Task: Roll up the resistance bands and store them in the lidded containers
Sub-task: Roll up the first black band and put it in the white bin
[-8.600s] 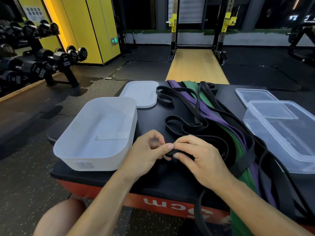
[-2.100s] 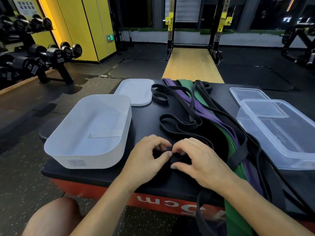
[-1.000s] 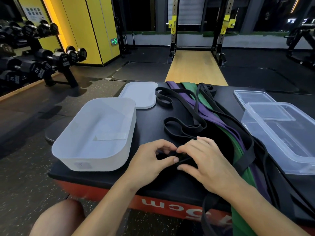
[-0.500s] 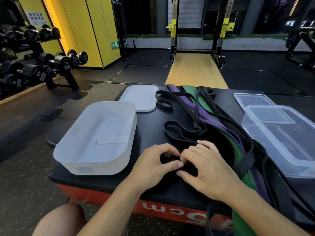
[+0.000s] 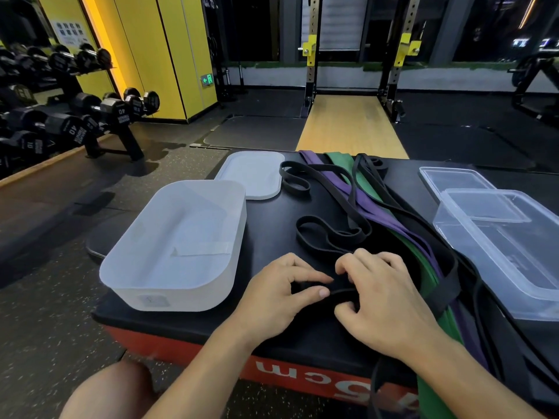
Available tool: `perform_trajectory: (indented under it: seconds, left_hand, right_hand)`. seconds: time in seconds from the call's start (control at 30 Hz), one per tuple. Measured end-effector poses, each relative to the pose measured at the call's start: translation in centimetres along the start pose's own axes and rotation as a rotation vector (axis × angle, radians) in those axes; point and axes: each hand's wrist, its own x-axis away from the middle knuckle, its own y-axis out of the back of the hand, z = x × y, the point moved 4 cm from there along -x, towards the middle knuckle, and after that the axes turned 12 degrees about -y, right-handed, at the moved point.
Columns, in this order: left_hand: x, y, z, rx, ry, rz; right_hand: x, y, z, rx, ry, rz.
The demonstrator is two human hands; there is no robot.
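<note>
While the white container sits open at center left, both the left hand and right hand pinch the black band with curled fingers, lower middle of the frame.

single head view, looking forward-down, close over black box top.

black band rolled further, loose loops nearer the hands
</note>
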Motion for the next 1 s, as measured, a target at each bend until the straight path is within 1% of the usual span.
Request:
perform_trajectory:
  seconds: [0.13, 0.2, 0.3, 0.43, 0.63, 0.77, 1.0]
  left_hand:
    - [0.0, -0.1, 0.0, 0.005, 0.000, -0.015]
    - [0.1, -0.2, 0.1, 0.010, 0.000, -0.030]
    - [0.2, -0.1, 0.1, 0.014, 0.000, -0.063]
    - [0.1, 0.0, 0.1, 0.020, -0.007, -0.096]
    - [0.1, 0.0, -0.1, 0.019, -0.039, -0.069]
    - [0.1, 0.0, 0.1, 0.047, 0.006, -0.067]
    - [0.0, 0.1, 0.0, 0.104, 0.030, -0.022]
  right_hand:
    - [0.3, 0.7, -0.1, -0.091, 0.059, -0.141]
    - [0.5, 0.6, 0.1, -0.059, 0.107, -0.160]
    - [0.5, 0.1, 0.3, -0.007, 0.137, -0.129]
    - [0.4, 0.0, 0.4, -0.008, 0.147, -0.079]
    - [0.5, -0.2, 0.4, 0.026, 0.159, -0.024]
    - [0.4, -0.4, 0.7, 0.044, 0.155, -0.003]
    - [-0.2, -0.4, -0.1, -0.114, 0.097, 0.059]
